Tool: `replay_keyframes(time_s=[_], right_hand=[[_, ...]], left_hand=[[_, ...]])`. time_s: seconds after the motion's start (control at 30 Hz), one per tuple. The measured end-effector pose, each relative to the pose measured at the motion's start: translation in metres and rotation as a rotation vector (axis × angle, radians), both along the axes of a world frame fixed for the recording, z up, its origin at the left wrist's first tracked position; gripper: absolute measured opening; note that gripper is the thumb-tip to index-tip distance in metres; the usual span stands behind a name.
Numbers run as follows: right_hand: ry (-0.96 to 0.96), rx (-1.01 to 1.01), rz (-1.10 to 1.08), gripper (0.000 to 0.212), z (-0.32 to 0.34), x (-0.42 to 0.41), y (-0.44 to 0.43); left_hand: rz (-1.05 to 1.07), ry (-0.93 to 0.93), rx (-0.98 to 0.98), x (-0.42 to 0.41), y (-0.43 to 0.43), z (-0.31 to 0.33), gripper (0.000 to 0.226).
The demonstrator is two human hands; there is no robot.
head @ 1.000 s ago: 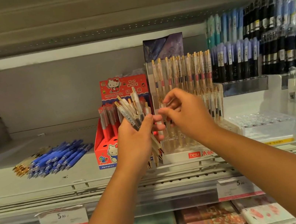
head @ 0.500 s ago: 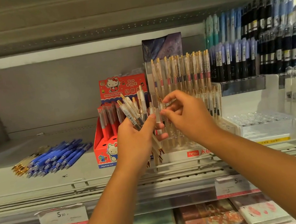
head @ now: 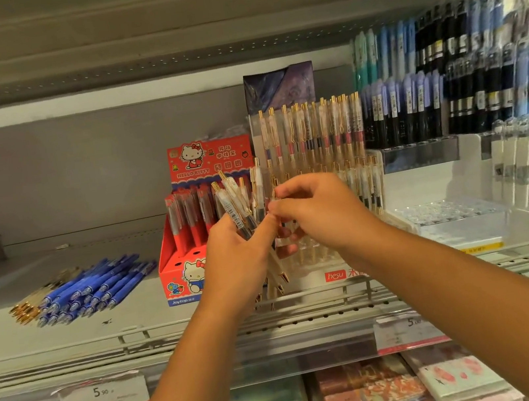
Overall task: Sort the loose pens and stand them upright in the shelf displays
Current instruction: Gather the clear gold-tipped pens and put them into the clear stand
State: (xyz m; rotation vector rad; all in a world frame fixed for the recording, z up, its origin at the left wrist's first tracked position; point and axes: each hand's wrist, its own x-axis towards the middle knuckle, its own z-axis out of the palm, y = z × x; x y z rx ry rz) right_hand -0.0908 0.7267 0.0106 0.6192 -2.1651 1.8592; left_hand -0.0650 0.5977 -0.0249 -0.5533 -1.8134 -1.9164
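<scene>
A grey metal store shelf with a wire front rail runs across the view, under another shelf. The left hand is raised in front of it, forearm angled up from below, back of the hand toward the camera. Its fingers and thumb are wrapped round a bundle of clear plastic pens with gold clips, which fans upward and to the left above the fist, tips poking out below. The right hand reaches in from the right, wrist bent, knuckles up. Its curled fingers are drawn together, thumb and forefinger pinching a pen at the right edge of the bundle, just beside the left thumb.

Behind both hands stands a clear tiered display rack with matching gold-clipped pens upright in its rows. To its left, touching it, sits a red cardboard cartoon-cat pen box. Further left, loose blue pens lie flat on the shelf, with a few gold-tipped pens beside them. A white price label hangs on the shelf edge.
</scene>
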Motion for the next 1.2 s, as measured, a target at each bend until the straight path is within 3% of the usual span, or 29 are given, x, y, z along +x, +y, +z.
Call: replay_keyframes(time_s=[0.17, 0.33, 0.67, 1.07, 1.2], right_hand=[[-0.002, -0.05, 0.011, 0.007, -0.002, -0.003, 0.009], [0.004, -0.206, -0.03, 0.011, 0.003, -0.008, 0.02], [0.29, -0.298, -0.211, 0.016, 0.016, -0.024, 0.037], [0.305, -0.013, -0.174, 0.016, 0.002, -0.037, 0.021], [0.3, 0.091, -0.178, 0.013, -0.007, -0.039, 0.018]], left_hand=[[-0.005, 0.002, 0.022, -0.003, -0.001, 0.0, 0.018], [0.168, 0.0, 0.015, -0.01, -0.003, -0.003, 0.012], [0.087, -0.076, 0.048, -0.008, -0.004, -0.002, 0.008], [0.143, -0.072, -0.047, -0.005, -0.002, 0.001, 0.035], [0.104, -0.076, -0.076, -0.004, 0.0, 0.002, 0.028]])
